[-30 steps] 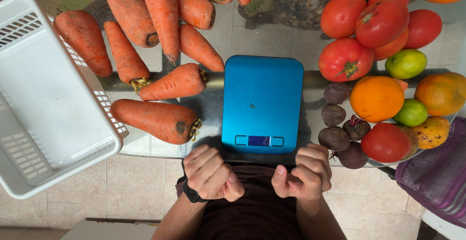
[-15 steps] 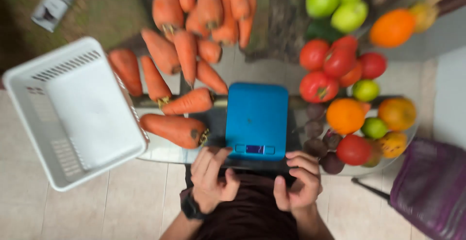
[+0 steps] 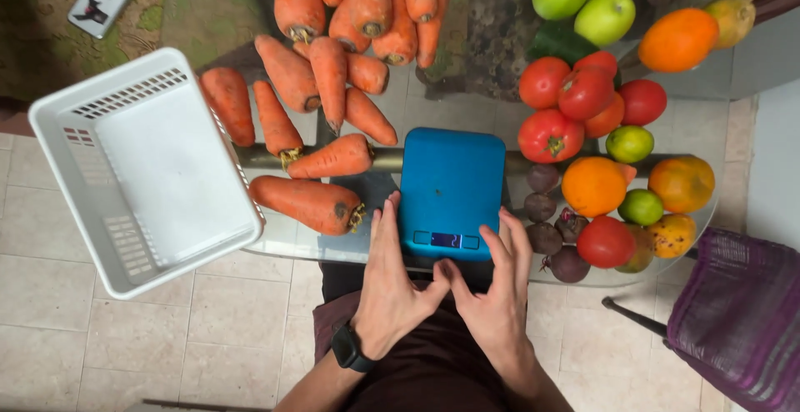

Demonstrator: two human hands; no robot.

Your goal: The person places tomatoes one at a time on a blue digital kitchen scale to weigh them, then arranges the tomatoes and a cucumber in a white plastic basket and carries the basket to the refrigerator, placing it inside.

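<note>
Nearest the camera, both hands lie flat and spread, fingers pointing away from the body, each grip holding nothing. The left hand rests at the near left corner of the blue kitchen scale, its fingertips along the scale's left edge. The right hand sits at the near right corner, fingers reaching up beside the small display. The scale stands between the hands and just beyond them on the glass tabletop, its long axis running away from the person. The closest carrot lies crosswise just left of the left hand, nearer that hand than the right. Farther left sits a white basket; beyond the scale, more carrots. Beets and tomatoes lie to the right.
</note>
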